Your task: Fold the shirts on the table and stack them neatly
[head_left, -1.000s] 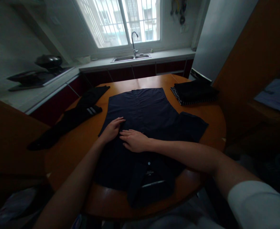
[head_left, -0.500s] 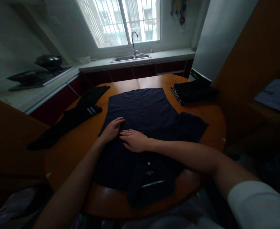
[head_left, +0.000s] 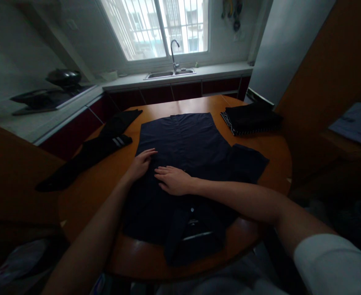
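A dark navy shirt (head_left: 186,139) lies spread on the wooden table (head_left: 91,209), its collar toward me and its hem toward the window. One short sleeve sticks out on the right; a pale button and a label show at the collar. My left hand (head_left: 141,164) rests on the left side of the shirt, fingers stretched out. Flat on the middle of the cloth lies my right hand (head_left: 173,180), fingers extended and pointing left. Neither hand grips the fabric.
Black clothing with white stripes (head_left: 106,143) lies along the table's left side. A folded dark stack (head_left: 251,119) sits at the back right. Beyond are a sink (head_left: 168,74), a counter and a stove with a wok (head_left: 63,78). A fridge (head_left: 291,45) stands at right.
My left hand has shifted slightly left and away from my right hand over the shirt. My right hand and the shirt look unchanged.
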Demonstrator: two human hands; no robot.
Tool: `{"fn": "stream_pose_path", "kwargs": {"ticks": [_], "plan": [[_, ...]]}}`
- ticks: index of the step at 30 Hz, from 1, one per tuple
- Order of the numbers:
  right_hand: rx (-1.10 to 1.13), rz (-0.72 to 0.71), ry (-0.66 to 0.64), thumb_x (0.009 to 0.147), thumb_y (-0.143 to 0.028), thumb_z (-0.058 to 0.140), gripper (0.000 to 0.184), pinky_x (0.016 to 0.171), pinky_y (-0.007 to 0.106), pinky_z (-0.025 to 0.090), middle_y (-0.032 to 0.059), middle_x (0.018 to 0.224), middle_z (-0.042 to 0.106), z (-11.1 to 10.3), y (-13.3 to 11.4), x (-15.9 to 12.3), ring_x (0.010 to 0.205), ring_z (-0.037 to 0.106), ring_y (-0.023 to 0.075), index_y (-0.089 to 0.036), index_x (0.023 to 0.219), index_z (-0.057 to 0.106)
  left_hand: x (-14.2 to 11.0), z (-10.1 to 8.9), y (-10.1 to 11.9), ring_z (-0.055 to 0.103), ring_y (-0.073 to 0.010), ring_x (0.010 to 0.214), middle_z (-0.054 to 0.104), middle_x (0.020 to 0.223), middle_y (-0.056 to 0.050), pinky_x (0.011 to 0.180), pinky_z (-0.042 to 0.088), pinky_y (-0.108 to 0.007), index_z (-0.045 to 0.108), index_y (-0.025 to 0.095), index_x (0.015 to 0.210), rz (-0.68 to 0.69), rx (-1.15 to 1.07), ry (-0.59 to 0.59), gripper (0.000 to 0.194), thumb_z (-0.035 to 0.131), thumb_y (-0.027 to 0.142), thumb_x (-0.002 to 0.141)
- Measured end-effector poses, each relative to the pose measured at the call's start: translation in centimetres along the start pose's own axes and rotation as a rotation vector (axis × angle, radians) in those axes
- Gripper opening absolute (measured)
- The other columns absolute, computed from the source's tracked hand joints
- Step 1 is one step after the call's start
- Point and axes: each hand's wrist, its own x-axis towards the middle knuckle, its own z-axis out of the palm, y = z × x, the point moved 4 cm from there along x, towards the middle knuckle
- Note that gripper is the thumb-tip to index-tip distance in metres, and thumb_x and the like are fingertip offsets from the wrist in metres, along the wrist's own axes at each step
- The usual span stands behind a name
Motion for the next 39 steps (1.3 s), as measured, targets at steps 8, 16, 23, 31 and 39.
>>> {"fn": "stream_pose_path", "kwargs": {"ticks": [8,16,23,31,39], "plan": [[-0.006,-0.004,0.000,0.098,-0.026,0.054,0.034,0.116,0.046,0.039,0.0186,0.148,0.055,0.0,-0.1,0.0,0.140,0.049,0.0278,-0.011,0.127,0.064,-0.1,-0.9,-1.7,0.057,-0.0258,0.131,0.062,0.140,-0.011,0.118,0.038,-0.048,0.070,0.017,0.119,-0.042,0.022,0.047,0.044,0.040,0.028,0.090],[0.021,-0.003,-0.014,0.098,-0.025,0.054,0.034,0.117,0.045,0.037,0.0189,0.149,0.054,-0.1,0.1,0.1,0.141,0.048,0.0275,-0.010,0.127,0.064,0.0,-0.8,-1.5,0.058,-0.0273,0.130,0.063,0.139,-0.011,0.117,0.040,-0.050,0.070,0.018,0.118,-0.037,0.017,0.051,0.041,0.042,0.032,0.091],[0.125,0.078,0.096,0.100,-0.024,0.051,0.035,0.116,0.040,0.039,0.0151,0.145,0.059,-4.9,-0.6,0.8,0.140,0.049,0.0245,-0.011,0.129,0.066,-0.1,-1.0,-0.2,0.059,-0.0282,0.128,0.065,0.136,-0.011,0.116,0.042,-0.050,0.071,0.019,0.117,-0.001,0.045,0.067,0.041,0.045,0.037,0.091],[0.046,0.545,0.191,0.092,-0.028,0.065,0.042,0.114,0.044,0.043,0.0161,0.139,0.064,-14.3,7.8,-8.7,0.130,0.059,0.0296,-0.013,0.130,0.067,-0.1,-0.2,1.2,0.059,-0.0282,0.129,0.063,0.140,-0.012,0.117,0.040,-0.049,0.070,0.016,0.119,0.042,0.010,0.015,0.042,0.045,0.038,0.094],[-0.075,1.262,0.501,0.088,-0.024,0.063,0.040,0.098,0.043,0.054,0.0211,0.122,0.072,-18.4,16.4,-30.2,0.112,0.070,0.0318,-0.007,0.123,0.071,0.2,-0.1,1.1,0.061,-0.0274,0.125,0.066,0.135,-0.011,0.115,0.042,-0.049,0.072,0.018,0.116,0.090,0.008,0.033,0.041,0.045,0.038,0.093]]}}
